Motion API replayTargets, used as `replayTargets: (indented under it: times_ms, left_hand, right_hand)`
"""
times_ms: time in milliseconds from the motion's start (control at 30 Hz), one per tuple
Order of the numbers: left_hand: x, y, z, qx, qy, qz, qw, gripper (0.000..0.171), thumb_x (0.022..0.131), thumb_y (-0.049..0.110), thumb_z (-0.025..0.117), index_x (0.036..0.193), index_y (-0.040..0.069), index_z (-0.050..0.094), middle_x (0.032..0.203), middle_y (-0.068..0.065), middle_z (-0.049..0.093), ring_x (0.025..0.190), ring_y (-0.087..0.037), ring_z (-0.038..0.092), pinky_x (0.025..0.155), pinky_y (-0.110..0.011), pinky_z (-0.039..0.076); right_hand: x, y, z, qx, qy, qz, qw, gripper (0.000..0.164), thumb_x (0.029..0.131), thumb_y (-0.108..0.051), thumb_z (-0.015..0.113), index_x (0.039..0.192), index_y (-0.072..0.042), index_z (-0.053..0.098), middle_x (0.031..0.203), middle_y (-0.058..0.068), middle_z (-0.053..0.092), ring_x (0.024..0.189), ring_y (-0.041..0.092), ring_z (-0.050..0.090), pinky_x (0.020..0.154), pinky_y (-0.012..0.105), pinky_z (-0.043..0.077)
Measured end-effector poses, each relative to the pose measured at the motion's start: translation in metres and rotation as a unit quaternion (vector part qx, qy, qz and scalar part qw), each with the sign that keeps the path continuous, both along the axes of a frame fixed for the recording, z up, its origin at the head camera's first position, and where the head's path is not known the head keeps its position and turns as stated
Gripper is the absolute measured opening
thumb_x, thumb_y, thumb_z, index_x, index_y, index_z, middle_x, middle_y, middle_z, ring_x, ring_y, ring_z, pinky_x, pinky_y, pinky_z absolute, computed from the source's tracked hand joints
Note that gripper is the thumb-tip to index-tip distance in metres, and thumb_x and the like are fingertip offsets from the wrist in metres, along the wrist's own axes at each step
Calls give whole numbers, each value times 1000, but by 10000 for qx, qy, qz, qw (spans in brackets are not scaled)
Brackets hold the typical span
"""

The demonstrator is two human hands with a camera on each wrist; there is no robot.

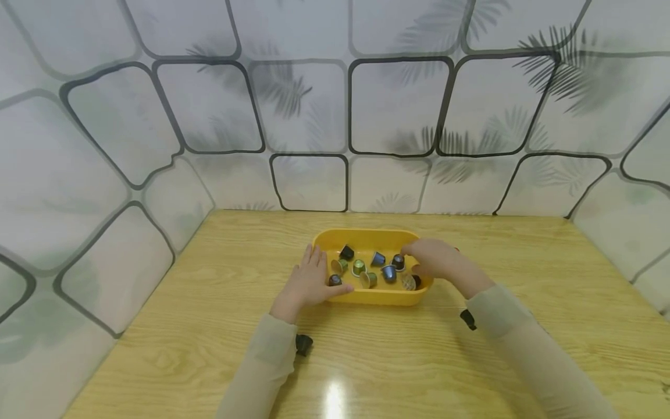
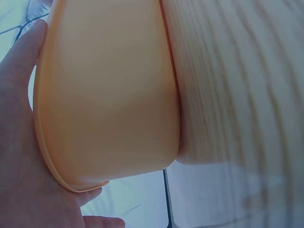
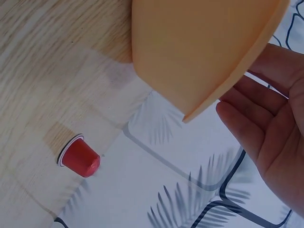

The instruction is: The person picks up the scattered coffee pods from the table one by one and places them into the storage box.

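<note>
A yellow plastic tray (image 1: 369,298) sits on the wooden table with several coffee capsules in it: black, blue, green and tan-faced ones, including a green capsule (image 1: 358,267) and a blue capsule (image 1: 389,273). My left hand (image 1: 309,280) rests on the tray's left end, fingers straight along the rim and thumb over the front edge. Over the right end reaches my right hand (image 1: 433,259), its fingertips inside the tray beside a dark capsule (image 1: 398,262). Whether they pinch a capsule is hidden; the right wrist view shows other fingers (image 3: 242,123) bent outside the rim.
A red capsule (image 3: 81,156) lies on the table beyond the tray's right end. One black capsule (image 1: 303,344) is by the left sleeve, another black capsule (image 1: 468,319) by the right sleeve. A patterned wall (image 1: 389,183) stands behind the table.
</note>
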State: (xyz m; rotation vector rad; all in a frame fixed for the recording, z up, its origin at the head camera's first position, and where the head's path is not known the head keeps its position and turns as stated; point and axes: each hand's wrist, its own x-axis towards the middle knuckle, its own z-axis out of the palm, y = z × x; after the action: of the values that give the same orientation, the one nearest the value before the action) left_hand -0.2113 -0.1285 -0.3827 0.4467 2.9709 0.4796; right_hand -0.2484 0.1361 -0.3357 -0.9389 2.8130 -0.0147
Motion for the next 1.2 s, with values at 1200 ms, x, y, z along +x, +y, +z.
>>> replayTargets:
  times_ms: [1200]
  left_hand:
    - [1, -1, 2, -44, -44, -14, 10000, 105, 72, 73, 42, 140, -2, 13, 145, -16, -1, 131, -26, -11, 100, -53, 16]
  right_hand:
    - [-4, 73, -11, -1435, 1011, -375, 9838, 35, 77, -5, 65, 108, 8, 55, 104, 23, 58, 89, 35, 56, 77, 47, 44]
